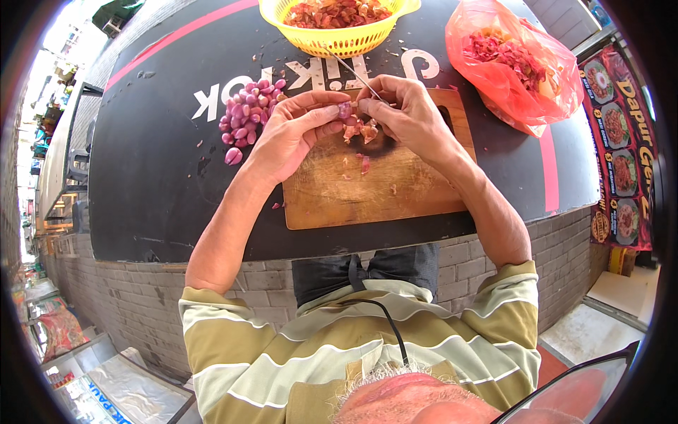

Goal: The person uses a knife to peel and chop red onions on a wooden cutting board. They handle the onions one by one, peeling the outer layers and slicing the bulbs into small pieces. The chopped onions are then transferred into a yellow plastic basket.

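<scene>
Between the fingertips of my left hand [300,131] is a small purple shallot [345,110], held over the far part of a wooden cutting board [374,194]. My right hand [406,113] grips a thin knife [351,71], its blade pointing away to the far left; the fingertips also touch the shallot. Just below the hands, brownish peel scraps [361,131] lie on the board. Left of my left hand sits a pile of peeled shallots [247,113] on the dark table [162,169].
At the far edge stands a yellow plastic basket [339,41] of reddish-brown unpeeled shallots. A red plastic bag [494,99] with peelings lies at the far right. Loose skin bits dot the table. A food banner [621,155] hangs beyond the right side.
</scene>
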`<state>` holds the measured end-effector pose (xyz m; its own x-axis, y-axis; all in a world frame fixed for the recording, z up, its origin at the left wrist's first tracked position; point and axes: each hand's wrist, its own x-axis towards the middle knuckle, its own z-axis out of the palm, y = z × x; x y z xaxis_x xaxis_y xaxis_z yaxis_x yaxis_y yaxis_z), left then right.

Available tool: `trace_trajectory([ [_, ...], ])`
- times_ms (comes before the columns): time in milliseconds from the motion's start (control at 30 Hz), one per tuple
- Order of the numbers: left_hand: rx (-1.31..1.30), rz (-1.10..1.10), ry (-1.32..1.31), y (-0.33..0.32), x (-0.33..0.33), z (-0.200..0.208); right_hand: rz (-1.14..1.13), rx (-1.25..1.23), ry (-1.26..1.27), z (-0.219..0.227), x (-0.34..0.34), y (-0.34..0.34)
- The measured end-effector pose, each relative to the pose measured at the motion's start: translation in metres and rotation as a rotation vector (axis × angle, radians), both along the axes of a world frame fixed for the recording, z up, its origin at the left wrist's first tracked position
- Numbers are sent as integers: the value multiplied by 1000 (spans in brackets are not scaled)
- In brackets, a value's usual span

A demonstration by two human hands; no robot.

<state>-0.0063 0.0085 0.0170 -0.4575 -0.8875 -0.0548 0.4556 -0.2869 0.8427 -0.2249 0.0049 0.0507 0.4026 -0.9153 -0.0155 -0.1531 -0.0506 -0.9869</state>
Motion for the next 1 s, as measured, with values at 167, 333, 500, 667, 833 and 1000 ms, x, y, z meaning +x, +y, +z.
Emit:
trace_trajectory([
  [167,-26,-4,-20,-1,0,-3,-31,-30,17,-1,1,0],
  [333,39,46,41,-2,-2,-4,-32,-73,-12,-10,-2,-6],
  [500,40,72,107,-9,3,-8,-59,-181,227,-8,-15,-14],
  [667,27,129,82,-8,8,-13,101,-17,142,15,-10,-5],
  [833,-41,174,89,-4,1,-15,142,-71,22,2,2,3],
  [1000,-30,217,76,0,-6,-9,153,-112,0,-5,5,5],
])
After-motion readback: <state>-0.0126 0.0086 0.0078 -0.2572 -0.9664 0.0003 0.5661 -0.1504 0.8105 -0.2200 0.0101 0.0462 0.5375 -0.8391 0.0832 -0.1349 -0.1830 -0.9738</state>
